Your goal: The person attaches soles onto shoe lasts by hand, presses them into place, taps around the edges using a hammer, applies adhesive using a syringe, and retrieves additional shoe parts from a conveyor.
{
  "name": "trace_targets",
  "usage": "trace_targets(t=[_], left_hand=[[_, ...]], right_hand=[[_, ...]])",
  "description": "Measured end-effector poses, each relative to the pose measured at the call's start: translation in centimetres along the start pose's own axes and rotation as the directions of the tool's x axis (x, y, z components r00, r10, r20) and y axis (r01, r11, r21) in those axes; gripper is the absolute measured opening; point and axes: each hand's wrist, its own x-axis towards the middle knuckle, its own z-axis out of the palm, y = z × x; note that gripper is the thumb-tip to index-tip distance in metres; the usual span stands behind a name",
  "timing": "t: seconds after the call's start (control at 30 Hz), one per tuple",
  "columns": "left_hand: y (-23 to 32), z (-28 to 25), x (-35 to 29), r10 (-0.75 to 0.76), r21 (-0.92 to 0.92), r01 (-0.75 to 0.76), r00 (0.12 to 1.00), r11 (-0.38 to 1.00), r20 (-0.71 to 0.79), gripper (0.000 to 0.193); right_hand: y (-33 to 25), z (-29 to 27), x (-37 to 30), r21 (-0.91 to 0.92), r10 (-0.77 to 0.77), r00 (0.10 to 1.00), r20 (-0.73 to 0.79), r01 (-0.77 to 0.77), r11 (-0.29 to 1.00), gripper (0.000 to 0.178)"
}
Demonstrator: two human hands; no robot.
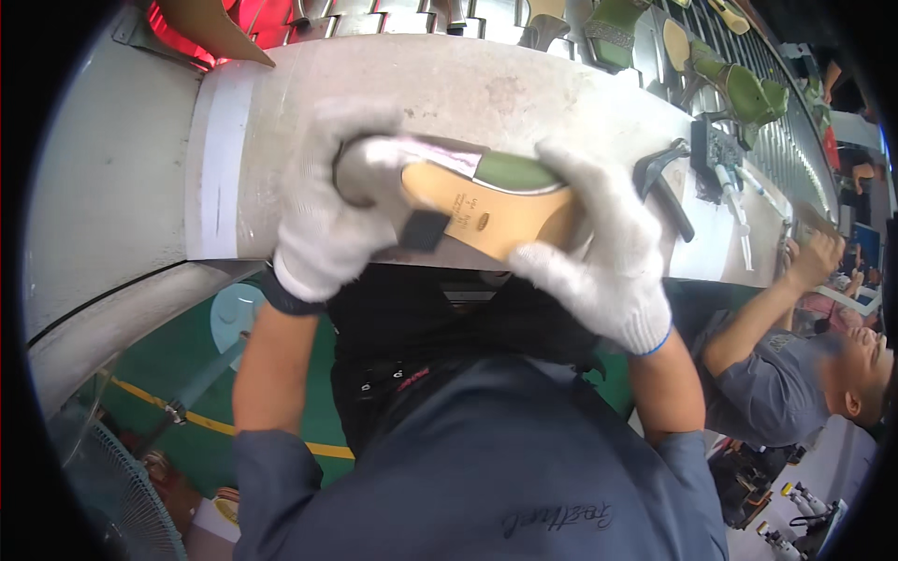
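Note:
Both my hands wear white knit gloves and hold one shoe (pixel 486 213) over the workbench, its tan sole turned up toward me. A dark block heel (pixel 424 230) juts from its left end, and part of a green upper (pixel 514 172) shows along the far side. My left hand (pixel 327 210) is wrapped around the heel end, its fingers blurred by motion. At the toe end, my right hand (pixel 613 248) grips with the thumb on the near edge and the fingers on the far edge.
A black-handled tool (pixel 669 192) and thin white-handled tools (pixel 734 201) lie right on the pale workbench (pixel 449 84). Beyond it, a slatted metal conveyor carries green heeled shoes (pixel 613 33). A red glow shows far left. A co-worker (pixel 776 374) works at right; a fan (pixel 126 496) stands lower left.

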Motion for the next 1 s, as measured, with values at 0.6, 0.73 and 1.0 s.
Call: trace_targets(t=[0.6, 0.73, 1.0], left_hand=[[3.1, 2.1, -2.5, 0.095, 0.268, -0.109, 0.993, 0.957, 0.064, 0.083], [2.9, 2.9, -3.3, 0.037, 0.215, -0.033, 0.999, 0.976, -0.014, 0.079], [7.9, 6.5, -8.0, -0.078, 0.058, 0.082, 0.994, 0.995, -0.071, 0.079]], right_hand=[[1.8, 1.0, 3.3, -0.252, -0.295, 0.954, 0.047, 0.297, 0.921, 0.09], [1.8, 2.4, 0.3, -0.177, -0.31, 0.91, -0.277, 0.268, 0.947, 0.066], [1.3, 5.9, -6.4, 0.865, 0.359, 0.838, 0.411, -0.483, 0.137, 0.054]])
